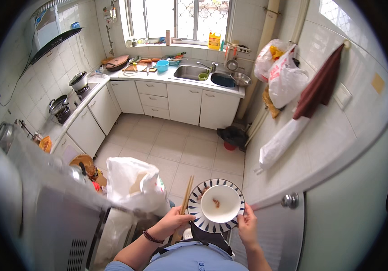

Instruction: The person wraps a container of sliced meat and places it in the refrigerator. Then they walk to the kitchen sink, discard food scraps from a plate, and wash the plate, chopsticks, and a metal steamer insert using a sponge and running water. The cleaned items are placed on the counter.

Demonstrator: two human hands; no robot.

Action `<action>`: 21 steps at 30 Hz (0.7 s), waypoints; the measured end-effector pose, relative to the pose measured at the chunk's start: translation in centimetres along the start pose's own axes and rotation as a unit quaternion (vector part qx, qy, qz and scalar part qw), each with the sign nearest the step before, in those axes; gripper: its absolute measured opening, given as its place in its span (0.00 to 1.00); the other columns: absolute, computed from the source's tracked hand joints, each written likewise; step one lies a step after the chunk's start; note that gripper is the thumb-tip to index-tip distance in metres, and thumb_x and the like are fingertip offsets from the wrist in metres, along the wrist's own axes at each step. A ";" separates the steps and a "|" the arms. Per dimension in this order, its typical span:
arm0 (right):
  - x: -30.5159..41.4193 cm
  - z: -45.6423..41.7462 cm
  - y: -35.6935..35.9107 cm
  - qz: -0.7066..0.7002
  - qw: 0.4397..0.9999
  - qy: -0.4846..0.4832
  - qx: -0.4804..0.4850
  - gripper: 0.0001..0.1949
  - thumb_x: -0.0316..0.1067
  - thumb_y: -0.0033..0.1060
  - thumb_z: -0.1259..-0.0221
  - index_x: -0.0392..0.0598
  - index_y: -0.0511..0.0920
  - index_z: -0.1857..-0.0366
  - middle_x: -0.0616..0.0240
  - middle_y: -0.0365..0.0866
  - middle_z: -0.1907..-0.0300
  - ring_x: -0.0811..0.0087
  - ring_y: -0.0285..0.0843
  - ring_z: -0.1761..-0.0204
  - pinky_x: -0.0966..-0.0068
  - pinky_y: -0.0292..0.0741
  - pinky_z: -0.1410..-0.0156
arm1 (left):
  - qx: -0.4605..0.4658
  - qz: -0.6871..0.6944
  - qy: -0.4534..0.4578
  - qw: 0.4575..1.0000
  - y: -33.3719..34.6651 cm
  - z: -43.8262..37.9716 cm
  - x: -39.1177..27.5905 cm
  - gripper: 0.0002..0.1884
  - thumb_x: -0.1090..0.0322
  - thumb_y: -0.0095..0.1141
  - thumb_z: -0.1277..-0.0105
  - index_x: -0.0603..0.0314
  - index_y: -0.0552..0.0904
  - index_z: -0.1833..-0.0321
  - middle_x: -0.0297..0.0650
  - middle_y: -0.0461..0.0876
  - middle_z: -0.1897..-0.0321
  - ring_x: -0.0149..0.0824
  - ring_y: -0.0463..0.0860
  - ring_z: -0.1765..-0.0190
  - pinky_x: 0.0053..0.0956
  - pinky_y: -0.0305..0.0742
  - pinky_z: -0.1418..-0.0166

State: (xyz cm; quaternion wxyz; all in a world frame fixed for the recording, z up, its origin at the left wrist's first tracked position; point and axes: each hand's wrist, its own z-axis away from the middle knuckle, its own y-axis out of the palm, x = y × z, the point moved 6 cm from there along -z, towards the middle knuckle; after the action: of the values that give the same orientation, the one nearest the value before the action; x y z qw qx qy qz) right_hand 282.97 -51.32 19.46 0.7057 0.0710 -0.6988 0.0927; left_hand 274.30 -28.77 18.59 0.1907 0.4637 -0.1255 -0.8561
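Observation:
Between my two hands is a white plate (211, 223) with dark blue leaf-shaped marks around its rim. A white bowl (226, 213) sits on it, with small brown food scraps (216, 203) inside. More brown scraps (202, 193) lie on the plate, left of the bowl. My left hand (176, 219) grips the plate's left edge and also holds a pair of wooden chopsticks (188, 193), which point away from me. With thumb on top, my right hand (248, 223) is closed on the plate's right edge.
A large white plastic sack (129, 183) stands ahead on the left. To the right is an open door with a round knob (290, 200). The double sink (190, 73) is under the window, with a black-bagged bin (232, 136) near its cabinet. Two pots stand on the gas stove (87, 89) at left.

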 end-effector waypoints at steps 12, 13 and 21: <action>-4.3 -40.9 9.9 0.037 0.984 0.084 0.151 0.22 0.22 0.46 0.37 0.39 0.64 0.37 0.71 0.76 0.76 0.85 0.70 0.78 0.84 0.72 0.72 | -0.049 0.103 0.012 0.993 -10.1 -28.9 -20.6 0.10 0.76 0.61 0.38 0.58 0.71 0.63 0.24 0.67 0.80 0.17 0.59 0.83 0.16 0.51 0.82; -4.2 -44.4 11.6 0.036 0.983 0.082 0.159 0.22 0.22 0.46 0.38 0.39 0.65 0.38 0.71 0.75 0.77 0.85 0.69 0.79 0.84 0.69 0.73 | -0.061 0.116 0.023 0.991 -11.1 -30.6 -23.0 0.10 0.76 0.62 0.38 0.58 0.72 0.63 0.24 0.67 0.80 0.17 0.60 0.83 0.16 0.51 0.82; -3.7 -65.5 25.7 -0.003 0.914 0.201 0.351 0.15 0.24 0.45 0.35 0.42 0.68 0.44 0.67 0.81 0.65 0.80 0.80 0.65 0.79 0.79 0.62 | -0.162 0.165 0.100 0.968 -22.0 -41.4 -35.4 0.09 0.76 0.60 0.38 0.58 0.73 0.60 0.26 0.67 0.80 0.16 0.61 0.83 0.14 0.54 0.82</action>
State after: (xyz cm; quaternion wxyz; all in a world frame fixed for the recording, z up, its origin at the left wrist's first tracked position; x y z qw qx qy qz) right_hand 340.81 -11.33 14.17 0.7611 0.2962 -0.4644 0.3425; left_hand 322.11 4.99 14.10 0.4136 0.4825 -0.0407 -0.7711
